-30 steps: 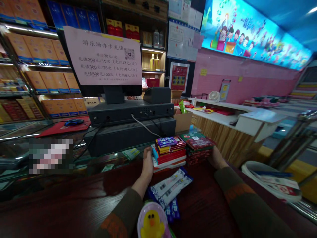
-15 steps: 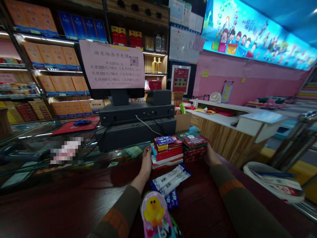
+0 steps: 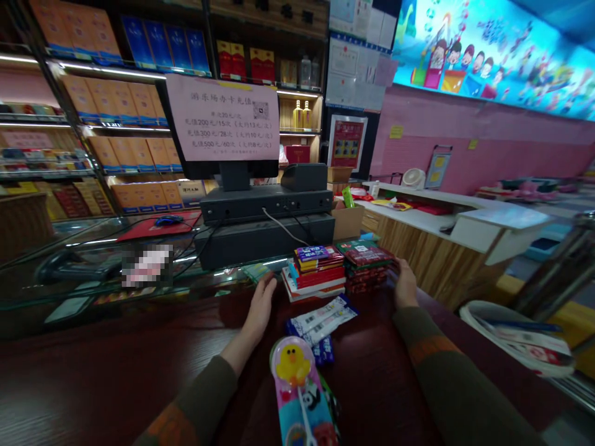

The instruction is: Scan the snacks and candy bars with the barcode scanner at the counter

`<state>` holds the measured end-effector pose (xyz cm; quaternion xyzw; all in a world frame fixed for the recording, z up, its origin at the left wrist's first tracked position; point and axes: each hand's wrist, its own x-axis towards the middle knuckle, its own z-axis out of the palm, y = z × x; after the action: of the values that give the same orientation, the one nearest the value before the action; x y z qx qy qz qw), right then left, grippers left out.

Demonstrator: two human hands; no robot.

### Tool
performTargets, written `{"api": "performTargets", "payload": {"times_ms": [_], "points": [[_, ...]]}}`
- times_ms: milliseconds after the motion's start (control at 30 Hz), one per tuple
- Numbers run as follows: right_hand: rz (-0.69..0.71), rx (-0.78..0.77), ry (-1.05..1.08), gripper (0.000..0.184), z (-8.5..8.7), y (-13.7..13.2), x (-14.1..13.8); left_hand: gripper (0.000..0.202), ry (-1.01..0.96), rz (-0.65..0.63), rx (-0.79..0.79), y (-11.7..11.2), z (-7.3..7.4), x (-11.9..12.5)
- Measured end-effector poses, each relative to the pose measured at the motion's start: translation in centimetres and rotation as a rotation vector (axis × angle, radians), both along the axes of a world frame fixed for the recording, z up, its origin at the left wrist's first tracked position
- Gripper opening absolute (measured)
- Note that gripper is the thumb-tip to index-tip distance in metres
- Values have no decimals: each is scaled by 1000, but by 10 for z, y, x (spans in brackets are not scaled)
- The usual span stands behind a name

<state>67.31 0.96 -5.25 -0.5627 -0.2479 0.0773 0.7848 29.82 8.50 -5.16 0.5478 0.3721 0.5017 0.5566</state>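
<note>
On the dark red counter [image 3: 186, 378], a stack of flat red, white and yellow packets [image 3: 318, 277] stands beside a pile of dark red and green packets [image 3: 365, 263]. My left hand [image 3: 259, 305] is left of the first stack, apart from it, fingers stretched out and empty. At the right side of the dark pile is my right hand [image 3: 406, 284], its fingers extended; I cannot tell whether the fingertips touch the pile. Nearer me lie white-and-blue stick packets [image 3: 323, 321] and a pink package with a yellow duck [image 3: 292, 365].
Behind the stacks stand a black cash register [image 3: 264, 232] and a cardboard box [image 3: 348, 222]. A barcode scanner [image 3: 79, 266] lies on the glass at left. At right is a white bin [image 3: 515, 337] with papers inside. A green packet [image 3: 255, 271] lies near my left hand.
My left hand has drawn away from the red and white stack, to the left. My right hand has shifted slightly outward from the dark pile. The view has turned a little left.
</note>
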Motion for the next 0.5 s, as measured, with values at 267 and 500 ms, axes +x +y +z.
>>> {"api": "performTargets", "payload": {"times_ms": [267, 500], "points": [[-288, -27, -335, 26, 20, -57, -60, 91, 662, -523, 491, -93, 35, -106], [509, -288, -570, 29, 26, -104, -152, 95, 831, -543, 767, -113, 32, -88]]}}
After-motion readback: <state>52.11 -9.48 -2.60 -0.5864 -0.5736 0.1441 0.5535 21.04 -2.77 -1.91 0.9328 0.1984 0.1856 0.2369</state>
